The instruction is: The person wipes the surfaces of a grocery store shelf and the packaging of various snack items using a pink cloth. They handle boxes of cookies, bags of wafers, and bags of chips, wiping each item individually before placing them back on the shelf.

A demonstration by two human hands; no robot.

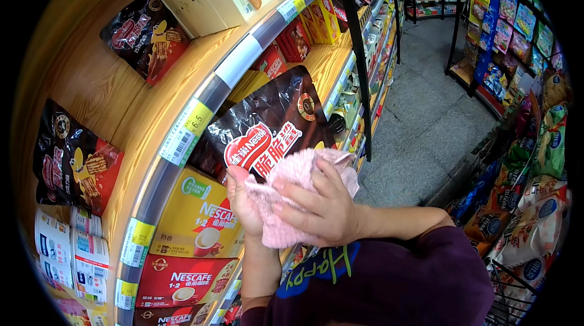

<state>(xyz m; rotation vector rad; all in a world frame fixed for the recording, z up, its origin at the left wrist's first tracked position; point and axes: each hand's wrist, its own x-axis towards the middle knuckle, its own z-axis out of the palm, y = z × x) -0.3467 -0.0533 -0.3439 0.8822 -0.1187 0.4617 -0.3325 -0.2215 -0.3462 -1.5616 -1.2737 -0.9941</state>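
Note:
A dark Nestlé snack pouch (273,116) is held up in front of the shelf edge, its lower part covered by a pink cloth (292,225). My left hand (246,203) grips the pouch's lower left edge, with the thumb on its front beside the cloth. My right hand (319,203) presses the pink cloth against the pouch front, fingers spread over the fabric. Two similar dark pouches, one at the upper left (146,36) and one at the left (75,162), rest on the wooden shelf (159,102).
Nescafé boxes (196,216) stand below the shelf's price-tag rail (200,102). White tubs (70,253) are at the lower left, a cream carton (210,2) at the top. Across the grey floor aisle (410,98) stand racks of bagged snacks (529,216). A black upright post (356,52) borders the shelf.

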